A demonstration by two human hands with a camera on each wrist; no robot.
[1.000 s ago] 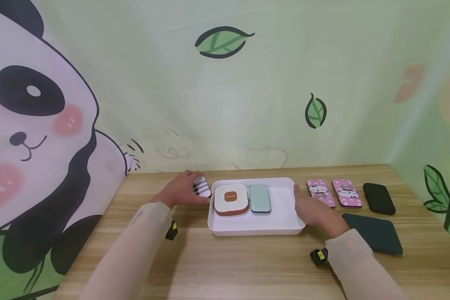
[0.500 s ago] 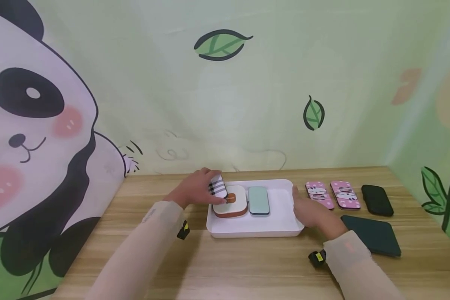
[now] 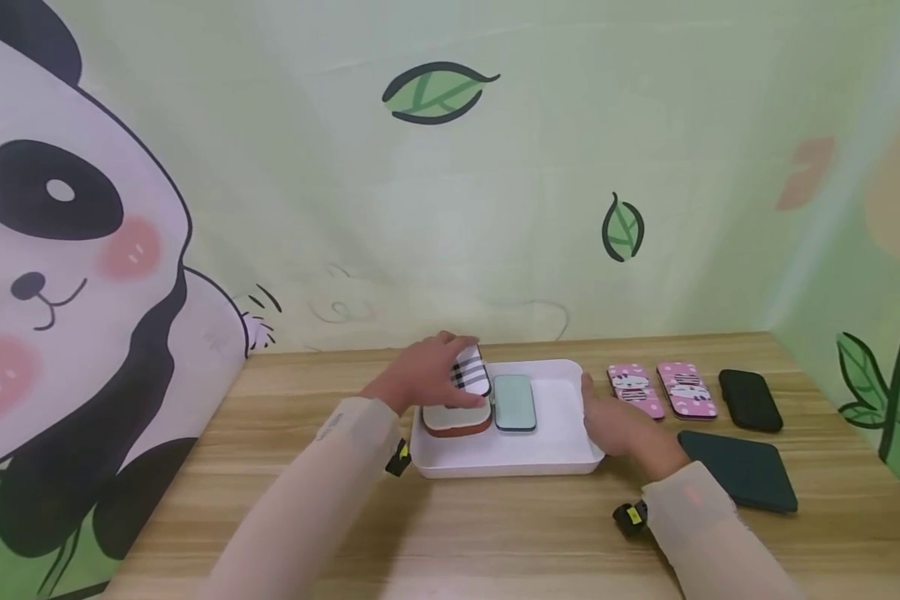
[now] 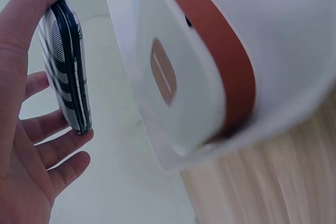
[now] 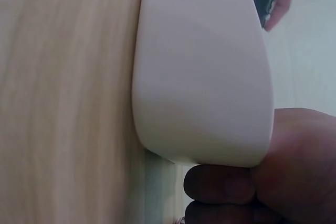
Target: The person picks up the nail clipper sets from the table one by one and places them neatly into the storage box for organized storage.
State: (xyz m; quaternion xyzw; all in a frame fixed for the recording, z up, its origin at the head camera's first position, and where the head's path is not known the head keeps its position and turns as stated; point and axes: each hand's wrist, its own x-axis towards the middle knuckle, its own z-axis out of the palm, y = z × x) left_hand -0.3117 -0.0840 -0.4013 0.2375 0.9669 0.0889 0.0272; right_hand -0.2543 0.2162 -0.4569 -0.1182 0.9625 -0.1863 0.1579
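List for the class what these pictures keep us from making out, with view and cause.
Wording on the label of the white-and-brown case: head view, behind the left hand and checked case; left wrist view, slanted and blurred.
White tray, far left corner: head view, behind the left hand.
The tray's inside: right wrist view, behind its outer wall.
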